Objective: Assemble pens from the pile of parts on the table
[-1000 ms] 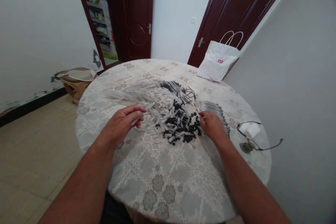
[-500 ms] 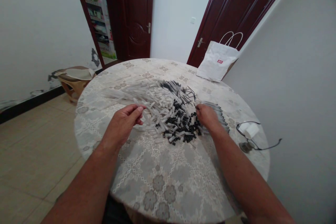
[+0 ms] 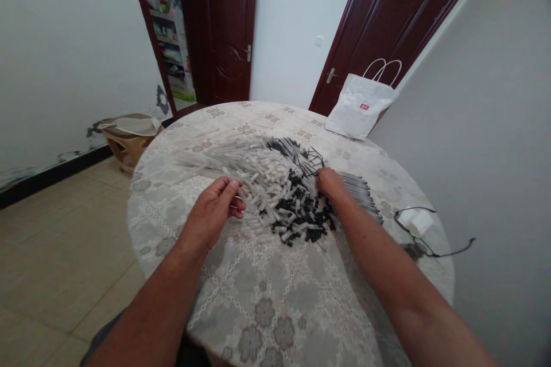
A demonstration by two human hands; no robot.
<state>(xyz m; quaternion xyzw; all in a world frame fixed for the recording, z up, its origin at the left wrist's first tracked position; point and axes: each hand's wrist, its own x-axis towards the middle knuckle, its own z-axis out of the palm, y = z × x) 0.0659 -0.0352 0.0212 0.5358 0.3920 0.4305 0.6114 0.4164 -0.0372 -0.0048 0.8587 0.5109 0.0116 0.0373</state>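
Note:
My left hand [image 3: 218,203] is closed in a pinch at the left edge of a heap of pale plastic tubes [image 3: 258,178]. A thin pale tube seems to lie between its thumb and fingers. On the far side of the small black caps [image 3: 305,206], my right hand [image 3: 330,181] reaches down with fingertips bunched together. Those fingertips meet the dark thin rods [image 3: 297,152], and whatever they grip is hidden. Beside the right wrist lies a neat row of grey, dark-ended sticks [image 3: 359,190], partly covered by the forearm.
The round table has a patterned cloth [image 3: 258,275]. A white paper bag [image 3: 361,106] stands at its back right. Eyeglasses [image 3: 451,253] lie near the right edge, by a white block [image 3: 416,221]. Left of the table is a stool [image 3: 129,137].
The view has tilted up slightly. My left hand has come nearer the tubes, its fingers curled a little differently. My right hand has moved slightly left, toward the dark rods.

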